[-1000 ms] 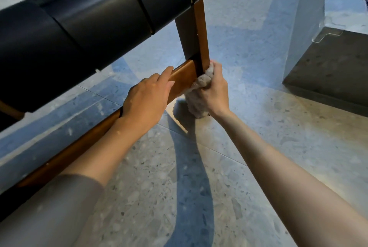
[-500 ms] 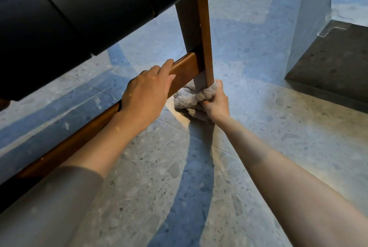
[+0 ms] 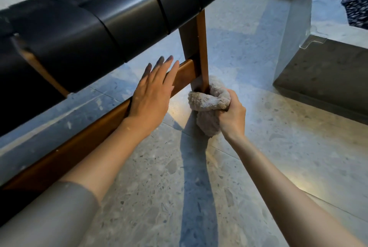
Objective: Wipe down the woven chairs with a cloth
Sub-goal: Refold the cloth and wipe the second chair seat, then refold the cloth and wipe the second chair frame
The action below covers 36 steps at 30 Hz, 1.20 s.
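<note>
Right hand (image 3: 232, 116): fingers bunched tight around cloth (image 3: 208, 105), wrapping it round chair leg (image 3: 202, 51) foot, frame centre.
Left hand (image 3: 152, 95): fingers straight, spread, resting on rail (image 3: 185, 74), probably to brace.

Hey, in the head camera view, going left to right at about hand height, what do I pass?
Flat left hand → fluffy beige cloth → right hand gripping that cloth → dark grey speckled stone block.
</note>
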{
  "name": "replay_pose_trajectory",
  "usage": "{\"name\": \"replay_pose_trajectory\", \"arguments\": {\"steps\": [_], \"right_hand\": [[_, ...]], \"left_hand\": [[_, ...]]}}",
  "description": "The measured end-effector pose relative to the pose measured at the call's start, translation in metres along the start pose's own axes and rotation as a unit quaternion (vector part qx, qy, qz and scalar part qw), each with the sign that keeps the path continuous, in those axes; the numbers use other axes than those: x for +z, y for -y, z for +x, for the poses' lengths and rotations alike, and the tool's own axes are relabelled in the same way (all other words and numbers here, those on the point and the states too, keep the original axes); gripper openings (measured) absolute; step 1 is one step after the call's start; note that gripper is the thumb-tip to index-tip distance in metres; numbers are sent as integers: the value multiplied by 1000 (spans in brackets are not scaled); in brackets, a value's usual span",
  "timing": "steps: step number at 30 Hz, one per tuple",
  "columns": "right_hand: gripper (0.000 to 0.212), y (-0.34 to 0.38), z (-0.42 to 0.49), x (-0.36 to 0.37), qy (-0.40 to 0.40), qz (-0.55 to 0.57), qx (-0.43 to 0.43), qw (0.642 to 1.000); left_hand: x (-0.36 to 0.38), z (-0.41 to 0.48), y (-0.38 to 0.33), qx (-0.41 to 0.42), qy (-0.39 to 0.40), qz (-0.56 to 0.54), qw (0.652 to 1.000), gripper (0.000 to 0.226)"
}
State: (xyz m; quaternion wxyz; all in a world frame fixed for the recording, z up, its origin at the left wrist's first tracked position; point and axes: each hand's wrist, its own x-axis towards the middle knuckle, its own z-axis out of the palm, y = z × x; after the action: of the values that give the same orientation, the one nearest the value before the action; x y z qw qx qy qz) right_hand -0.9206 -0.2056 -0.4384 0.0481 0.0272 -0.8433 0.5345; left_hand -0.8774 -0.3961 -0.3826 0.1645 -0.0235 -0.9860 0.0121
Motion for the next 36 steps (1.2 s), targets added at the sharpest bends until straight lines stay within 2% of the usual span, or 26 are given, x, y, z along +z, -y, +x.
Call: {"name": "replay_pose_trajectory", "arguments": {"steps": [2, 7, 11, 15, 18, 21, 26, 33, 36], "right_hand": [[44, 9, -9, -11, -6, 13, -16, 1000], [41, 45, -19, -47, -15, -19, 31, 999], [41, 93, -28, -84, 29, -49, 57, 997], [33, 158, -37, -123, 83, -89, 83, 989], [25, 216, -41, -153, 123, -117, 91, 981], [23, 283, -45, -185, 169, -129, 78, 974], [34, 410, -52, -233, 212, -112, 70, 968], [32, 568, -71, -270, 293, -133, 39, 946], [41, 620, -83, -276, 342, -132, 24, 930]], "left_hand": [[-1, -9, -6, 9, 3, -21, 1000, 60], [-36, -28, -39, -61, 120, -161, 978, 61], [-91, -29, -67, -116, 195, -312, 923, 71], [-149, -23, -87, -156, 258, -368, 880, 79], [-203, -15, -95, -184, 251, -397, 863, 72], [-265, -9, -95, -196, 219, -404, 867, 52], [-385, 4, -76, -233, 142, -408, 871, 26], [-554, 0, -26, -280, 125, -429, 849, 24], [-617, -12, -5, -312, 112, -423, 843, 25]]}}
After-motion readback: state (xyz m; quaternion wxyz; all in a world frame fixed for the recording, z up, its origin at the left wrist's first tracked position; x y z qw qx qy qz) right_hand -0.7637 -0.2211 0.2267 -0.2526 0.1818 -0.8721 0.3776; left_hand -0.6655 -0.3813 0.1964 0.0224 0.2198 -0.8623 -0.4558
